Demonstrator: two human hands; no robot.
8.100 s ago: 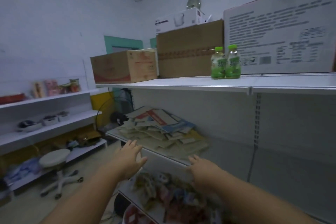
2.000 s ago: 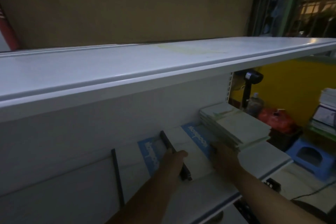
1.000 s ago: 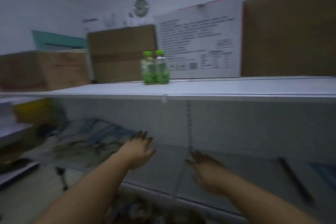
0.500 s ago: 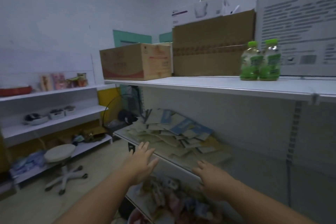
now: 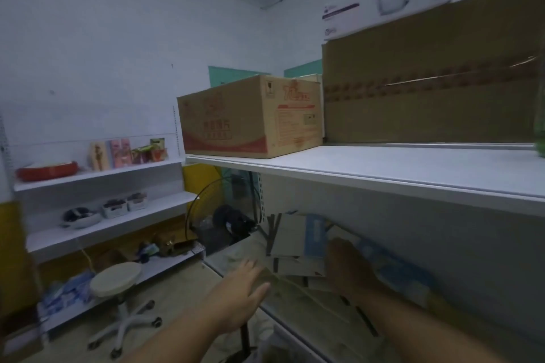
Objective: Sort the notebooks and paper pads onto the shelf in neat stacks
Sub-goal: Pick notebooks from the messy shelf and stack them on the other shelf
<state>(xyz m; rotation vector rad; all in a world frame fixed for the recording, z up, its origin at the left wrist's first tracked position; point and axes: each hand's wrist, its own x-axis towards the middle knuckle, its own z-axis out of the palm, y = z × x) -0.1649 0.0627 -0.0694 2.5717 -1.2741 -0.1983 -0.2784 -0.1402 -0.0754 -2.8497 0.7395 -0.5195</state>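
The notebooks (image 5: 295,240) lay in a loose, untidy pile on the middle shelf (image 5: 227,258), below the top shelf (image 5: 383,168). The person's left hand (image 5: 240,289) was stretched flat at the front edge of the pile, with the fingers straight and nothing in it. I could not tell if it touched the paper. The right hand (image 5: 349,270) was deeper on the pile, just beside a blue-edged notebook (image 5: 316,233). It was in shadow and blurred, so I could not tell if it gripped anything. On the top shelf stood a printed box (image 5: 250,118), and a bigger plain box (image 5: 427,91) was just beside it. A round stool (image 5: 116,277) stood on the floor at the left.
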